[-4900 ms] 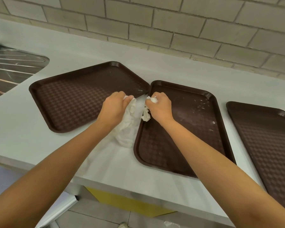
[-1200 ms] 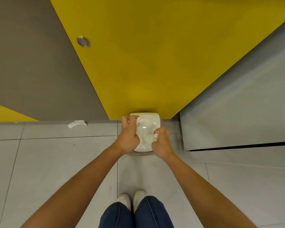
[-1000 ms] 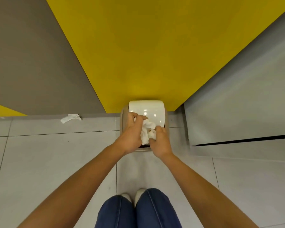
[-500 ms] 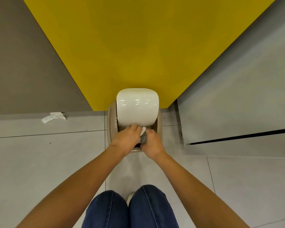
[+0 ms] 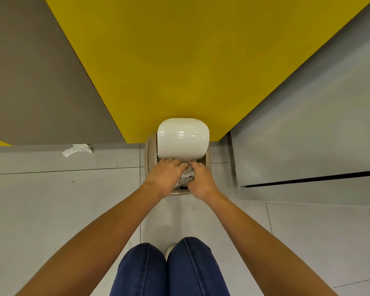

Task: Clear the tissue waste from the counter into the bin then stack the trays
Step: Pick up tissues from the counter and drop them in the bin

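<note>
A small beige bin (image 5: 151, 154) stands on the floor against the yellow cabinet, its white lid (image 5: 183, 138) tipped up and open. Both hands are over the bin's mouth. My left hand (image 5: 166, 175) and my right hand (image 5: 200, 181) hold a crumpled wad of white tissue (image 5: 187, 173) between them, its lower part down inside the opening. The fingers of both hands curl round the wad and hide most of it. The trays and the counter top are out of view.
A loose scrap of white tissue (image 5: 76, 150) lies on the floor tiles at the foot of the grey panel, left of the bin. A grey cabinet (image 5: 308, 135) juts out on the right. My knees in blue jeans (image 5: 169, 268) are at the bottom.
From the trays on the counter, I carried the tissue down to the floor bin. The lid has swung open and both hands have lowered the wad into the bin's mouth.
</note>
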`<action>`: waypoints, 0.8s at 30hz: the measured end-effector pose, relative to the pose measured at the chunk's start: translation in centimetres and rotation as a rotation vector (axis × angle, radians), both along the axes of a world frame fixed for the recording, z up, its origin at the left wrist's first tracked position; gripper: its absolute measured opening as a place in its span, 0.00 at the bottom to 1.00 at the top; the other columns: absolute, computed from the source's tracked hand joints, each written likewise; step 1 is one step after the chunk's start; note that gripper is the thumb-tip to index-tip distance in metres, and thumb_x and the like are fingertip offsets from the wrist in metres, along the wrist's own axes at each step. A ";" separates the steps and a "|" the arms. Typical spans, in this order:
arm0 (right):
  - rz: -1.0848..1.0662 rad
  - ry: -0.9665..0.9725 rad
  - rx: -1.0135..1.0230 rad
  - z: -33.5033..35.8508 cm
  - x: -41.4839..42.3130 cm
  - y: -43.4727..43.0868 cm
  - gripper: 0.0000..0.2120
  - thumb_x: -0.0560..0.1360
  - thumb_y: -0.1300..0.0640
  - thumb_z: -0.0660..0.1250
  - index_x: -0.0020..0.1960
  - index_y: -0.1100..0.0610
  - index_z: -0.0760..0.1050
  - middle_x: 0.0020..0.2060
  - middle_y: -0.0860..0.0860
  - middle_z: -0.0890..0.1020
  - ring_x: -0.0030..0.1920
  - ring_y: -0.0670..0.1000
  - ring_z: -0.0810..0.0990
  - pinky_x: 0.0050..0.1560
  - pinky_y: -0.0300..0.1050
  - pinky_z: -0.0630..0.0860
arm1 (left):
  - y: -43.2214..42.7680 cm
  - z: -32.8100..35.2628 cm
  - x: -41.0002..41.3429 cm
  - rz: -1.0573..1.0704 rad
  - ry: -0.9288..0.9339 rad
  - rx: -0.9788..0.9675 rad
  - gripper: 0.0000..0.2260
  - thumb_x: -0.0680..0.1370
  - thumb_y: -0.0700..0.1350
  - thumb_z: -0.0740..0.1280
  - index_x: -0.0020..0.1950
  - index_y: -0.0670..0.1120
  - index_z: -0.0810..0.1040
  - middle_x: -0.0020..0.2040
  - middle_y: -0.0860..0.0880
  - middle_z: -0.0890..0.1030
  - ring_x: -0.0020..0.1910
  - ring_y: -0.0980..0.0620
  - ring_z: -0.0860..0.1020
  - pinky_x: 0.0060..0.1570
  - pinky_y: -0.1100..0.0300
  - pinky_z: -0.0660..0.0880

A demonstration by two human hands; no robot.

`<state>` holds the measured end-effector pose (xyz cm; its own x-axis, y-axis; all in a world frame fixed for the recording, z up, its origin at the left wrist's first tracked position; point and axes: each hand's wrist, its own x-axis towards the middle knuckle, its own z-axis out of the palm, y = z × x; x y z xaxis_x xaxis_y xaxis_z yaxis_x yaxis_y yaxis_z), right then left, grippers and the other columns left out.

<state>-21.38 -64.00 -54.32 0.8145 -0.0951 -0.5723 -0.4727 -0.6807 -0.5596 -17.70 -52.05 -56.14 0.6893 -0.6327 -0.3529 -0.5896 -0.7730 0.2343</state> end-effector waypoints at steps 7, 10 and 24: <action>0.012 0.020 -0.026 7.8 0.9 0.8 0.27 0.73 0.71 0.63 0.71 0.58 0.65 0.68 0.56 0.69 0.67 0.55 0.69 0.65 0.42 0.67 | 2.5 8.5 0.2 0.177 0.038 -0.090 0.21 0.76 0.39 0.66 0.68 0.48 0.69 0.64 0.47 0.75 0.62 0.47 0.72 0.57 0.57 0.70; 0.006 0.030 -0.030 12.2 1.0 1.1 0.28 0.73 0.71 0.63 0.71 0.57 0.65 0.68 0.55 0.68 0.67 0.55 0.69 0.65 0.45 0.69 | 3.2 13.6 0.3 0.285 0.070 -0.149 0.21 0.76 0.40 0.66 0.69 0.48 0.69 0.64 0.47 0.75 0.64 0.47 0.71 0.55 0.56 0.71; 0.056 -0.218 0.037 37.1 2.0 3.6 0.19 0.75 0.65 0.63 0.65 0.57 0.71 0.63 0.54 0.73 0.63 0.52 0.73 0.57 0.39 0.68 | 6.5 39.1 -1.7 0.567 -0.095 -0.554 0.16 0.75 0.47 0.68 0.62 0.47 0.75 0.57 0.47 0.78 0.58 0.48 0.75 0.51 0.57 0.72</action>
